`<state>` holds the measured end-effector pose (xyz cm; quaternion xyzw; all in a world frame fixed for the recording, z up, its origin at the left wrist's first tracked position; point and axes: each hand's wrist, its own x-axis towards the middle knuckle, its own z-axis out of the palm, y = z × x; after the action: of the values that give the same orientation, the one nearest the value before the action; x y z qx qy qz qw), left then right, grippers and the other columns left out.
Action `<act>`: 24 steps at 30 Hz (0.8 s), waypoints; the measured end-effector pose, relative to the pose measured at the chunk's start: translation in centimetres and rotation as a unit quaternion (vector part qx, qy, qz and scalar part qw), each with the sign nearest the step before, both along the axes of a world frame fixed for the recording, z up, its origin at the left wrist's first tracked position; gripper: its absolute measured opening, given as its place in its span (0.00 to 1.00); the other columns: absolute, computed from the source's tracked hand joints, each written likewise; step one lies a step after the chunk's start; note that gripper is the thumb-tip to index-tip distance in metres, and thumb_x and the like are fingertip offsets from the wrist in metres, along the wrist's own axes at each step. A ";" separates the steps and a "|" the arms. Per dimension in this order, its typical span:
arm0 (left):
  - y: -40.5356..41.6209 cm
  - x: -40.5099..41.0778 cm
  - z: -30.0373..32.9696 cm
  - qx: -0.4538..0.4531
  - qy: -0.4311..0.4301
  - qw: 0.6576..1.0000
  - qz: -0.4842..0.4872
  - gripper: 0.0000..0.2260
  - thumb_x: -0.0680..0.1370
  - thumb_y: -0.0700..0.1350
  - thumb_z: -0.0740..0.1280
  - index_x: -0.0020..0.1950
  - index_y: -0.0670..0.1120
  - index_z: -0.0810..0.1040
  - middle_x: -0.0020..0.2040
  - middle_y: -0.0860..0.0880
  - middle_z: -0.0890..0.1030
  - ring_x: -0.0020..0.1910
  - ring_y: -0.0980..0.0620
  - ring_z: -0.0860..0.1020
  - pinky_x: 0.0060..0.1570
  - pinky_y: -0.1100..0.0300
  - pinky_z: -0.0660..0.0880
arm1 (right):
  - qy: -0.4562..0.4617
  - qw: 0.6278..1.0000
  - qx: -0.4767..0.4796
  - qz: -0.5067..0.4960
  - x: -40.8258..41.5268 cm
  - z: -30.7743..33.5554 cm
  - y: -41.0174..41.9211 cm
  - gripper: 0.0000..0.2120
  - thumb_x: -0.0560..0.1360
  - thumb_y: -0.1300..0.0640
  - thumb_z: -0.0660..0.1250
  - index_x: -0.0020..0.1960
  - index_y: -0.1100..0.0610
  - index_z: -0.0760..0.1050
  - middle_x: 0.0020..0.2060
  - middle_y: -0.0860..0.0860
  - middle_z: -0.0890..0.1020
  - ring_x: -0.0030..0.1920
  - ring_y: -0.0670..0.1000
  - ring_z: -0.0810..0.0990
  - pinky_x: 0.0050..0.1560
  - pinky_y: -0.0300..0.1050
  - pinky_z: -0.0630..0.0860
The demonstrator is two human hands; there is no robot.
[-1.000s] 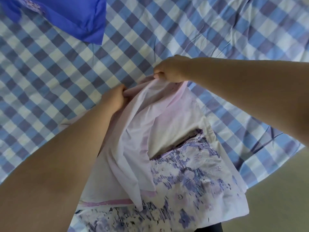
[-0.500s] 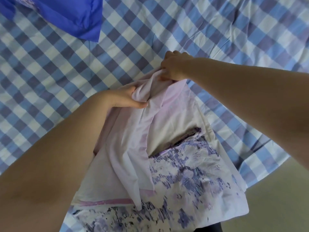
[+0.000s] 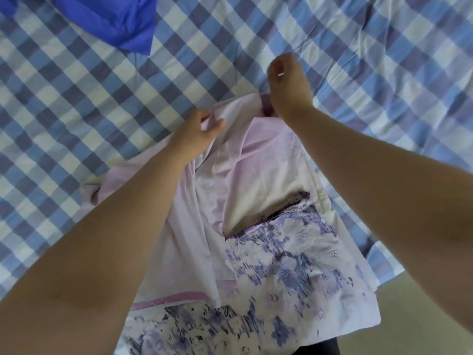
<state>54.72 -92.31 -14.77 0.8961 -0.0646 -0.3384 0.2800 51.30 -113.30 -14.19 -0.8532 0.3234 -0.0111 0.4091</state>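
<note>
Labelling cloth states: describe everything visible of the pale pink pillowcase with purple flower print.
The pale pink pillowcase with purple flower print looks like thin soft cotton, crumpled and folded over itself. Plain pink shows at the far end, the flower print nearer the camera, a pink band along one hem. It lies on the blue checked bed sheet. The left hand pinches its far edge; the right hand is at that edge, grip unclear.

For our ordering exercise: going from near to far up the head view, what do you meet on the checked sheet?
Nearest first: floral-print fabric → left hand, gripping the pale pink cloth → right hand → blue cloth.
</note>
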 end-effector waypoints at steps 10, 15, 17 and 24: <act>-4.1 -1.6 1.6 0.074 -0.045 0.972 -0.217 0.20 0.76 0.59 0.63 0.62 0.48 0.74 0.58 0.47 0.78 0.56 0.46 0.76 0.56 0.53 0.73 | 0.154 0.987 -0.038 0.007 -16.1 -2.6 4.8 0.24 0.75 0.49 0.66 0.67 0.59 0.67 0.64 0.57 0.68 0.64 0.59 0.67 0.64 0.55 0.67; -4.2 -6.7 3.0 -0.179 0.098 0.953 -0.223 0.13 0.78 0.54 0.62 0.51 0.44 0.71 0.44 0.45 0.76 0.43 0.46 0.75 0.46 0.58 0.72 | 0.089 0.969 0.184 -0.141 -14.2 1.8 5.9 0.28 0.74 0.32 0.55 0.59 0.54 0.72 0.51 0.48 0.78 0.51 0.50 0.78 0.54 0.50 0.76; -4.2 -8.8 4.3 -0.118 0.133 0.965 -0.195 0.21 0.76 0.55 0.63 0.67 0.50 0.66 0.55 0.49 0.77 0.54 0.49 0.75 0.54 0.53 0.73 | 0.128 0.924 0.319 -0.168 -12.5 2.6 5.4 0.23 0.73 0.35 0.62 0.51 0.55 0.74 0.45 0.51 0.80 0.47 0.52 0.81 0.47 0.51 0.81; -4.8 -8.3 6.7 -0.027 0.191 0.981 -0.004 0.24 0.80 0.61 0.55 0.60 0.43 0.76 0.56 0.43 0.80 0.57 0.43 0.77 0.51 0.57 0.69 | 0.122 0.926 0.316 -0.166 -11.9 5.6 5.8 0.13 0.81 0.51 0.58 0.47 0.61 0.73 0.33 0.55 0.80 0.36 0.55 0.82 0.44 0.54 0.82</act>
<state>46.44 -97.09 -8.02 0.8068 -0.0228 -0.5023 0.3101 39.38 -107.50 -8.62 -0.6084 0.4943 0.1282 0.6075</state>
